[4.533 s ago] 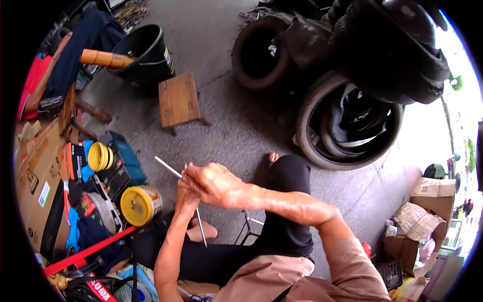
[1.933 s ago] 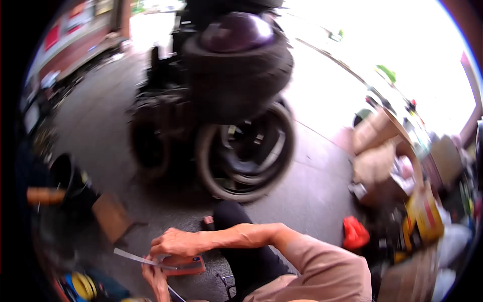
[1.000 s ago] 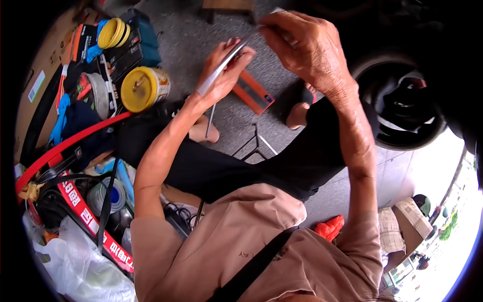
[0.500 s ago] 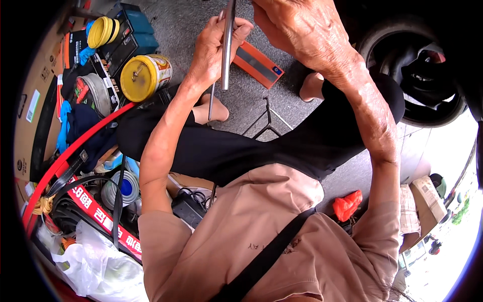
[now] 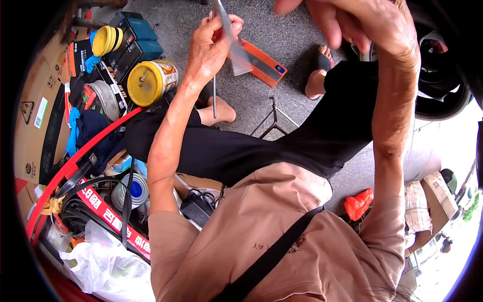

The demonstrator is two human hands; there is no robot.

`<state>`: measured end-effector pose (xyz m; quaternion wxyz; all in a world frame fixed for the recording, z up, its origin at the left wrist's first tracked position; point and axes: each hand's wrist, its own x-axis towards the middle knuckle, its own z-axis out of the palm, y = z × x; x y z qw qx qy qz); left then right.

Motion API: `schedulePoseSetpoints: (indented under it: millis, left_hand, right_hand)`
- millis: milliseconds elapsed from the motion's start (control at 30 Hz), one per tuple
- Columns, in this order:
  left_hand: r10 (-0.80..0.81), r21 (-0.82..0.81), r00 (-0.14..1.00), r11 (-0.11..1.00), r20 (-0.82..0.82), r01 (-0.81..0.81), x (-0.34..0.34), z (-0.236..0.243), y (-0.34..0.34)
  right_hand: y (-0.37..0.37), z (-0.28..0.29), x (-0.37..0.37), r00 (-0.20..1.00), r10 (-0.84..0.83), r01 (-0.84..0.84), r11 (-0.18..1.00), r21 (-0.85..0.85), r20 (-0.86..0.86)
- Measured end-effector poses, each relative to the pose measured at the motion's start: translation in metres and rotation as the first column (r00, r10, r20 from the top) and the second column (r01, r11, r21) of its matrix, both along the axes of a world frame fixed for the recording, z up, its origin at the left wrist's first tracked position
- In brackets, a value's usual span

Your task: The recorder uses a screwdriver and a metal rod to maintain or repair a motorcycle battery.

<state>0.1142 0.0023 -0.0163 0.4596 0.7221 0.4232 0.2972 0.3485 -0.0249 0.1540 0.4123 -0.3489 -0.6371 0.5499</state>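
Observation:
My left hand [image 5: 209,48] is closed around a thin metal rod [image 5: 215,98] whose lower end points down past the wrist. A bit of red shows between the fingers. In front of that hand hangs a shiny metal bar [image 5: 234,48], smeared by motion; whether the hand touches it I cannot tell. My right hand [image 5: 354,22] is raised at the top of the view, fingers apart, with nothing seen in them. Beyond the left hand, an orange box with a grey stripe [image 5: 264,64] lies on the floor.
Between my feet stands a dark metal stand [image 5: 274,123]. Clutter fills the left side: a yellow-lidded bucket [image 5: 143,83], a teal toolbox [image 5: 138,38], a red hose [image 5: 75,163], a tin can [image 5: 132,190] and a white plastic bag [image 5: 103,261]. A tyre [image 5: 443,108] stands at right.
My right hand has moved right, away from my left hand, and its fingers have spread. The shiny bar has swung and tilted, its lower end now farther right. My left hand still grips the rod.

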Motion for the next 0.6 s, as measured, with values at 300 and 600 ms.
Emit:
schedulePoseSetpoints:
  millis: [300,600]
  left_hand:
    - [0.128,-0.089,0.992,0.988,-0.014,-0.129,-0.027,-0.008,-0.01]
    - [0.06,-0.156,0.994,0.987,0.095,-0.045,-0.033,-0.006,-0.013]
  right_hand:
    - [0.011,-0.046,-0.025,0.872,-0.391,0.174,0.811,0.559,0.295]
    - [0.009,-0.075,-0.055,0.619,-0.541,-0.161,0.622,0.766,0.57]
